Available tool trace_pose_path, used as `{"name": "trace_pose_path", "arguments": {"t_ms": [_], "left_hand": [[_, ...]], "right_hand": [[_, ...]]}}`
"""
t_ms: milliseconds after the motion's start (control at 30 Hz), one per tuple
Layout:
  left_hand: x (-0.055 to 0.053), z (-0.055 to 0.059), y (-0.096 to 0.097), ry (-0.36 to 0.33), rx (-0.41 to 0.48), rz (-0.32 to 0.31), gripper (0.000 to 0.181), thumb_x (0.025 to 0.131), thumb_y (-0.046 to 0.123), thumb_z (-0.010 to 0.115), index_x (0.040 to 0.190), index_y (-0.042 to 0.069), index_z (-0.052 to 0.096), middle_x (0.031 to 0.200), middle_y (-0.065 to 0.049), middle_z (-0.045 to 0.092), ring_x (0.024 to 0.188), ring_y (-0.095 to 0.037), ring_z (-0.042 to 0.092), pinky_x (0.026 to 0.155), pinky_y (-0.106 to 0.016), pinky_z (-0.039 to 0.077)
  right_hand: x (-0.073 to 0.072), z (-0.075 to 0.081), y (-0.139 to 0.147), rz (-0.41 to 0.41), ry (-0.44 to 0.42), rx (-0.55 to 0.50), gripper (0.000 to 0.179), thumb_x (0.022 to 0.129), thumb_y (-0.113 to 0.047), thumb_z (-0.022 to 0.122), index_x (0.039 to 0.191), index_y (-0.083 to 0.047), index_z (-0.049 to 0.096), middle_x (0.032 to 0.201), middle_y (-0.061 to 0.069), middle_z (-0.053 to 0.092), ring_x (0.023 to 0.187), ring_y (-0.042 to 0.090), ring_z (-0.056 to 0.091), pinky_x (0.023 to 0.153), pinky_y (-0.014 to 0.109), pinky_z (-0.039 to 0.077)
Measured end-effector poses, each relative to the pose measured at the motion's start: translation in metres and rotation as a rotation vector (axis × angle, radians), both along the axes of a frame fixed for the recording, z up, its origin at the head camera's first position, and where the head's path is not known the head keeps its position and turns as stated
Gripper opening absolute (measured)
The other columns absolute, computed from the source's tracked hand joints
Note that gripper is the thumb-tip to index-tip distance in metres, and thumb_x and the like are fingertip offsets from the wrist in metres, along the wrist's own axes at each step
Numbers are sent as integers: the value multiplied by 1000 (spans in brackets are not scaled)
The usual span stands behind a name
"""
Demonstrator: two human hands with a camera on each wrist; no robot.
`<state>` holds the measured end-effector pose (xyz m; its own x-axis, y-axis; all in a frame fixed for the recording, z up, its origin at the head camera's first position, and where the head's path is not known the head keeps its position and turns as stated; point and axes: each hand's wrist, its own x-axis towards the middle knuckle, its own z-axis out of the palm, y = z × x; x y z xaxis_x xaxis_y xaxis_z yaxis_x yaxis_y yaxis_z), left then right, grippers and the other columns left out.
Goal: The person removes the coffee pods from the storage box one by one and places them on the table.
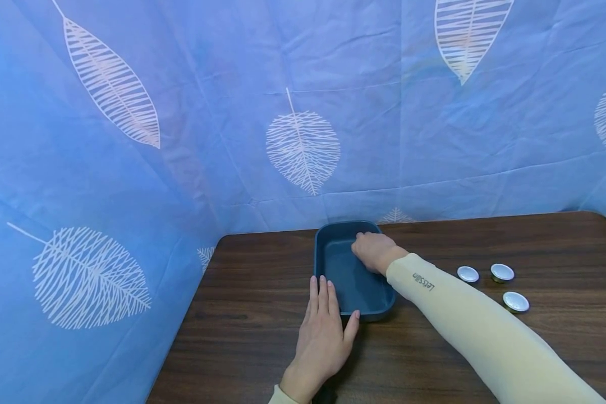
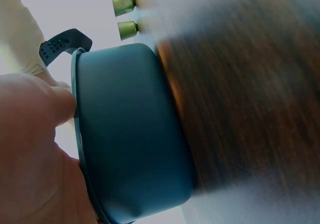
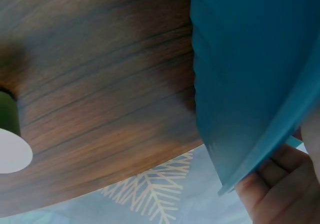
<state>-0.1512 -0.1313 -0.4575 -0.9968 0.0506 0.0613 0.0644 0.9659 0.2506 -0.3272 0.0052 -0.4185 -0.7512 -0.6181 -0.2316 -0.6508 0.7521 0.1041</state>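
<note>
A dark teal rectangular bin [image 1: 350,283] with rounded corners stands on the table near its back edge. My left hand [image 1: 320,339] lies at the near left corner, fingers straight over the left rim and thumb at the near rim. In the left wrist view, the thumb of this hand [image 2: 30,149] overlaps the rim of the bin [image 2: 132,134]. My right hand [image 1: 373,251] reaches over the right side with curled fingers. The right wrist view has those fingers [image 3: 275,176] just beyond the rim; whatever they might hold is hidden, so I cannot tell.
Right of the bin, beyond the right forearm, stand small green pods with white lids: one nearest the sleeve [image 1: 468,274], another pod [image 1: 502,272] behind and a third pod [image 1: 515,302] closer to me. A blue leaf-patterned cloth [image 1: 363,140] hangs behind the wooden table [image 1: 252,314].
</note>
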Motion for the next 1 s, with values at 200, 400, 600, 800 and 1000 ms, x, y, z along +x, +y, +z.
{"name": "trace_pose_path", "arguments": {"t_ms": [200,400,600,800,1000], "left_hand": [[0,0,0,-12,2,4,81,98,63,29,155,7,18,164,-11,8,151,-26,-4,116,-48,27],[0,-1,0,-14,-5,4,81,98,64,28,155,7,18,164,-11,7,151,-25,-5,116,-48,27],[0,-1,0,-11,-2,0,81,98,63,29,155,7,19,164,-11,8,151,-26,-5,116,-48,27],[0,0,0,-14,-2,-1,80,98,62,30,155,7,19,164,-11,9,151,-26,-4,115,-49,27],[0,1,0,-25,-5,1,80,98,63,31,155,8,18,164,-11,8,151,-26,-5,115,-48,27]], "right_hand": [[4,-1,1,10,-18,-18,22,95,-10,60,116,-7,67,116,14,65,103,28,64,91,45,53],[2,-5,1,4,-27,-42,16,95,-11,61,110,-9,68,101,9,69,88,20,65,84,43,56],[3,-9,3,-1,-46,-77,16,95,-10,61,109,-11,69,94,7,69,80,17,63,78,40,57],[7,-6,4,-8,-104,-132,13,95,-13,61,105,-13,70,79,1,64,67,13,57,69,34,54],[9,-1,4,6,-144,-148,37,89,-23,70,124,-12,64,87,2,67,72,12,61,76,39,58]]}}
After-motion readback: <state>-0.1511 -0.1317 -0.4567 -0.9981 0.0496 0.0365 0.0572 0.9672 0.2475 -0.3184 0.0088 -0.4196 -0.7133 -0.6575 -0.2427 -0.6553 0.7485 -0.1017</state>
